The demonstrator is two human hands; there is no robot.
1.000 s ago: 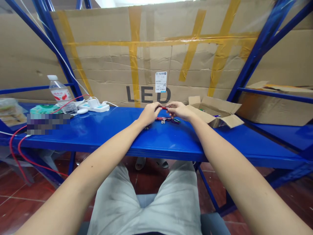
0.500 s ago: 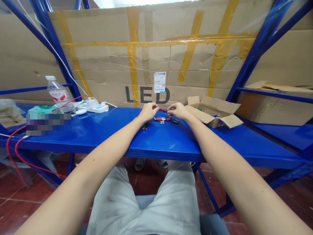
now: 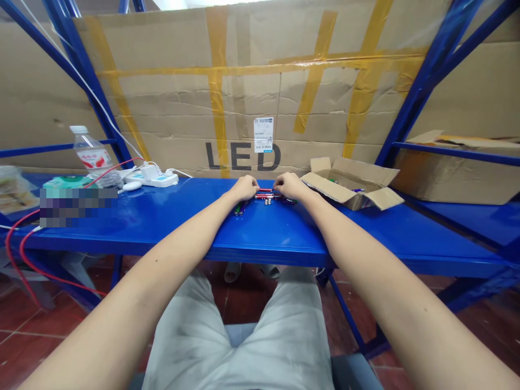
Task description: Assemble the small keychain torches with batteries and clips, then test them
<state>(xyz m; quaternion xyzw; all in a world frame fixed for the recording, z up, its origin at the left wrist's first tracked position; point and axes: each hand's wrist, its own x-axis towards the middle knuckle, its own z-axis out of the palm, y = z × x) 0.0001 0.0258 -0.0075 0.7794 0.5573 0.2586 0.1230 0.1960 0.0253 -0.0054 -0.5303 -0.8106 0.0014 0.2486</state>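
Observation:
My left hand (image 3: 244,188) and my right hand (image 3: 289,185) face each other just over the table. Between them is a slim red metal tube (image 3: 266,190), pinched at its left end by my left fingers and at its right end by my right. Right below it, another red tube (image 3: 264,197) lies on the blue surface. Small round silver pieces (image 3: 267,202), like button cells, lie in front of that one. Dark and green tubes with silver ends (image 3: 239,210) rest under my left wrist. Small dark clips (image 3: 289,200) are partly hidden by my right hand.
An open cardboard box (image 3: 351,184) stands on the blue table (image 3: 154,216) to the right, with small coloured items inside. At left are a plastic bottle (image 3: 95,157), a power strip (image 3: 152,176) and red cables (image 3: 24,244). A large carton marked LED (image 3: 182,119) stands behind.
Both hands have come down slightly toward the table with the red tube. It is now closer to the red tube lying there, and less of it shows between my fingers.

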